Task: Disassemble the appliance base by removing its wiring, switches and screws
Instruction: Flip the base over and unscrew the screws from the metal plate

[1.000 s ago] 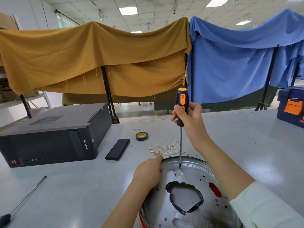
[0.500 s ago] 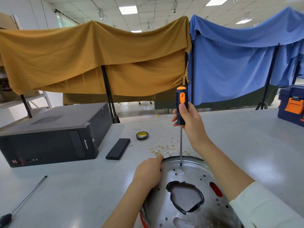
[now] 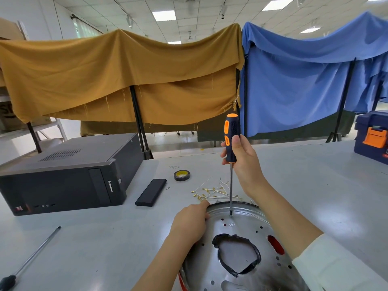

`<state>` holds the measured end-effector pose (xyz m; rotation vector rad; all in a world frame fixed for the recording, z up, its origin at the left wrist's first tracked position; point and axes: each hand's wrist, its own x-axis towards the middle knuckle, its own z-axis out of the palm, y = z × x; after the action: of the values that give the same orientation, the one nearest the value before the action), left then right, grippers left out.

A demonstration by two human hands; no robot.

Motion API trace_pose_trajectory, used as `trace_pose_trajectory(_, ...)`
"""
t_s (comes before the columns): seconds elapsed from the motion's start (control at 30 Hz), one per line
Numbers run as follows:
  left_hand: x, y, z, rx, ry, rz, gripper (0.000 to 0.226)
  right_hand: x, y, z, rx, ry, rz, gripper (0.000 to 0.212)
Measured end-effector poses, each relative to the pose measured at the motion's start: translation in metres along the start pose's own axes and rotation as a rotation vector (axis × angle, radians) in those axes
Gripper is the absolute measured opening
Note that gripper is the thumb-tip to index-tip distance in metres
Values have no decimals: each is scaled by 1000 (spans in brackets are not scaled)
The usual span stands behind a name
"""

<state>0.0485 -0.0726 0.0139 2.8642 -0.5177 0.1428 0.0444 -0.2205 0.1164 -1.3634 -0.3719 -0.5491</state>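
A round shiny metal appliance base (image 3: pixel 249 232) lies on the grey table (image 3: pixel 105 238) in front of me, with small holes and a black-taped opening in its middle. My right hand (image 3: pixel 244 160) grips a black and orange screwdriver (image 3: pixel 231 137) held upright. Its tip rests on a screw (image 3: pixel 231 215) near the base's far rim. My left hand (image 3: pixel 191 222) holds the base's left rim, fingers curled over the edge. A heap of removed white wires with brass terminals (image 3: pixel 212 192) lies just beyond the base.
A black computer case (image 3: pixel 69 173) stands at the left, a flat black box (image 3: pixel 151 192) and a roll of tape (image 3: pixel 181 175) beside it. A second long screwdriver (image 3: pixel 31 255) lies at the near left. A blue toolbox (image 3: pixel 371 137) sits far right.
My right hand has shifted its hold on the screwdriver handle, the thumb now lying across the front. The tip stays on the same screw, and the left hand has not moved.
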Motion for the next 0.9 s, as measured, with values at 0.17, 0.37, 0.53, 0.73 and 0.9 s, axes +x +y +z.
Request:
trace_pose_trajectory(0.17,-2,3,-2,9,-9,2,22,-1,-5,0,73,0,-8,20)
trace_pose_trajectory(0.37,0,3,-2,6,-18,4,35,1,-18,2,106,-20,-30,21)
trace_pose_trajectory(0.53,-3,1,-7,-352,21,122,61,1,-30,2,170,-39,-37,20)
trace_pose_trajectory(0.73,-7,8,-13,-299,181,284,58,-3,-37,4,273,-31,-37,23)
trace_pose_trajectory(0.9,-11,8,-19,-453,136,207,16,-7,-39,7,351,-13,-18,23)
